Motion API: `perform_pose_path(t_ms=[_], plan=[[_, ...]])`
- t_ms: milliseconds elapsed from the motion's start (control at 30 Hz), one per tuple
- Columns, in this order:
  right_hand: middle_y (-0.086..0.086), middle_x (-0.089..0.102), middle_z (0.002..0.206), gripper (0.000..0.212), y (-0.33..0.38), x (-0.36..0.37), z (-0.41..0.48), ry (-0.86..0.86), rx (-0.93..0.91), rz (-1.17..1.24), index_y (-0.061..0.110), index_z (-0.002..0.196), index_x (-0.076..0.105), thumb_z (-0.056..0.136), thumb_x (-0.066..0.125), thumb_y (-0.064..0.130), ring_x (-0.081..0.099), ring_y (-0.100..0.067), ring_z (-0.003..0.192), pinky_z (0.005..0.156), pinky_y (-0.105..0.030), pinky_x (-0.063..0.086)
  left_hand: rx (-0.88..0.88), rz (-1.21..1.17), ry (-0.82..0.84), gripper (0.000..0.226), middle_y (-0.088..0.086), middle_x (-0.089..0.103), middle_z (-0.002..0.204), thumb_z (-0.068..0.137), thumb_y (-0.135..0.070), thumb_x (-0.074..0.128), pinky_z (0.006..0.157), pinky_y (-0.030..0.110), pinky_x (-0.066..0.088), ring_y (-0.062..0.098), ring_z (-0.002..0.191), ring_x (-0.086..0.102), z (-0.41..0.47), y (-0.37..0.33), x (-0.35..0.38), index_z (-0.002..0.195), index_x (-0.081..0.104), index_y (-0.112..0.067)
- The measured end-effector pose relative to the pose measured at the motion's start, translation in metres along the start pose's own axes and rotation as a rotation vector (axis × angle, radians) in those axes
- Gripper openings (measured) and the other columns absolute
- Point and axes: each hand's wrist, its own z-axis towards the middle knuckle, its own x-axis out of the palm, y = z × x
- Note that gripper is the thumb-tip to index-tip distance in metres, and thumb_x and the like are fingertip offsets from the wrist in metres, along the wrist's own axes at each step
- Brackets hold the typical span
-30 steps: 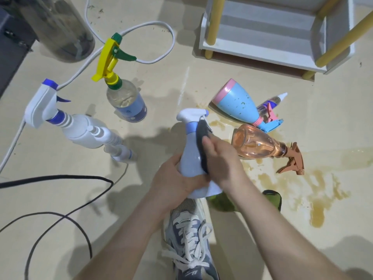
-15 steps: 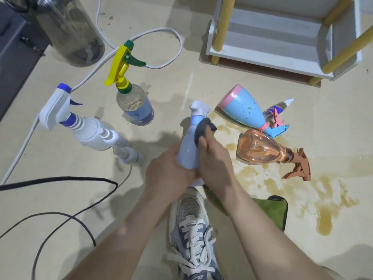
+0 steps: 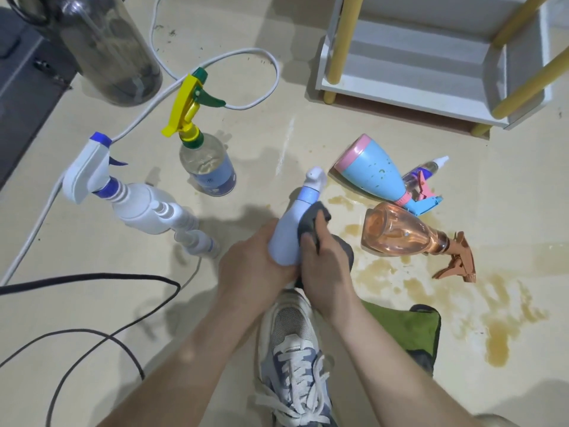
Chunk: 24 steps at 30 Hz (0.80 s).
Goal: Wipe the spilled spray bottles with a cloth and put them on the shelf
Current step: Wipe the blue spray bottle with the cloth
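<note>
My left hand (image 3: 252,266) grips the lower body of a pale blue spray bottle (image 3: 292,223) held above the floor. Against the bottle's right side my right hand (image 3: 326,266) presses a dark grey cloth (image 3: 311,223). On the stained floor to the right lie a blue and pink bottle (image 3: 369,171), a small clear bottle (image 3: 428,174) and an orange bottle (image 3: 397,232). Upright at the left stand a yellow-trigger bottle (image 3: 206,161), a white bottle with a blue-tipped trigger (image 3: 129,195) and a small white bottle (image 3: 197,238). The white shelf (image 3: 400,90) with yellow posts is at the top right.
Brown liquid (image 3: 498,343) is spilled across the floor on the right. A white cable (image 3: 246,53) and black cables (image 3: 92,278) run on the left. A dark translucent container (image 3: 104,47) stands top left. A shoe (image 3: 292,355) and green fabric (image 3: 406,328) are below my hands.
The bottle has turned in my left hand so its white trigger head points away. My right hand with the cloth has slid lower along its side. The view shifted slightly.
</note>
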Motion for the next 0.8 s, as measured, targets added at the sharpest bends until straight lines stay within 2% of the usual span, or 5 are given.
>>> perform_pose_path(t_ms=[167,333,467,633,800], plan=[[-0.002,0.063,0.128,0.052,-0.004,0.002,-0.023,0.031,-0.11,0.076,0.035,0.149,0.034,0.102,0.045,0.015,0.059,0.001,0.107,0.083,-0.001,0.04,-0.056,-0.522,0.049,0.065,-0.012,0.073,0.103,0.06,-0.023,0.087,0.08,0.036,0.058,0.01,0.094,0.069,0.026,0.022,-0.003,0.118,0.058,-0.037],[-0.001,0.04,0.146,0.078,-0.015,-0.001,0.036,0.125,-0.21,-0.053,0.06,0.145,0.015,0.078,0.052,0.076,0.046,-0.029,0.132,0.099,-0.056,0.046,-0.153,-0.809,0.181,0.062,0.002,0.075,0.103,0.071,0.01,0.076,0.07,0.033,0.058,0.017,0.09,0.073,0.028,0.028,0.022,0.121,0.06,-0.022],[-0.003,0.041,0.146,0.091,-0.026,0.004,0.045,0.099,-0.134,-0.136,0.042,0.151,0.015,0.074,0.05,0.077,0.043,-0.025,0.133,0.104,-0.053,0.04,-0.107,-0.618,0.125,0.052,-0.003,0.071,0.104,0.078,-0.002,0.073,0.086,0.037,0.057,0.012,0.094,0.069,0.038,0.036,0.028,0.121,0.061,-0.028],[-0.008,0.059,0.129,0.056,-0.038,0.019,0.038,0.002,-0.088,-0.219,0.027,0.151,0.035,0.097,0.053,0.03,0.052,-0.028,0.12,0.098,-0.047,0.042,0.129,-0.004,-0.146,0.061,0.003,0.052,0.13,0.082,-0.002,0.056,0.085,0.029,0.039,0.024,0.113,0.049,0.034,0.036,0.033,0.137,0.049,-0.027],[-0.006,0.071,0.116,0.025,-0.041,-0.003,0.023,0.075,0.094,0.361,0.021,0.12,0.066,0.101,0.051,0.016,0.066,-0.023,0.106,0.097,-0.039,0.049,0.081,0.139,0.056,0.07,0.007,0.048,0.129,0.074,-0.032,0.059,0.091,0.039,0.043,0.031,0.117,0.05,0.034,0.027,0.037,0.138,0.037,-0.011]])
